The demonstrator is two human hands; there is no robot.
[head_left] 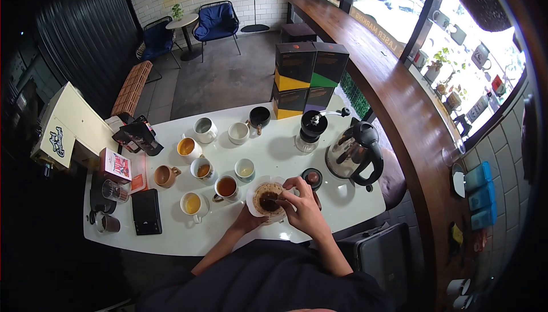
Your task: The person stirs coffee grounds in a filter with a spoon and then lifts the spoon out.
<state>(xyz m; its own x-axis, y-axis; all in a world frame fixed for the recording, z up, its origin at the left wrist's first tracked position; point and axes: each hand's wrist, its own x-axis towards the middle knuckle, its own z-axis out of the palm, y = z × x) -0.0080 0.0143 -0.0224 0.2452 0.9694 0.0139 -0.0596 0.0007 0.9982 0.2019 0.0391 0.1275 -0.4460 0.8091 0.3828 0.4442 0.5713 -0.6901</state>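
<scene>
A coffee dripper lined with a paper filter (256, 204) stands near the front edge of the white table, with dark wet coffee grounds (268, 200) inside. My left hand (249, 219) is curled against its lower left side, gripping it. Over the right rim, my right hand (301, 204) has its fingers bent and pinched together above the grounds; what they hold is too small to make out. Just left of the dripper is a mug of reddish-brown tea-like liquid (226, 186). A small cup of pale liquid (245, 169) sits behind it.
Several other cups, including a mug with yellow liquid (193, 203), occupy the table's left half. A hand grinder (311, 132) and steel kettle (349, 151) stand to the right. A black scale (146, 211) lies at left; stacked boxes (308, 78) stand behind the table.
</scene>
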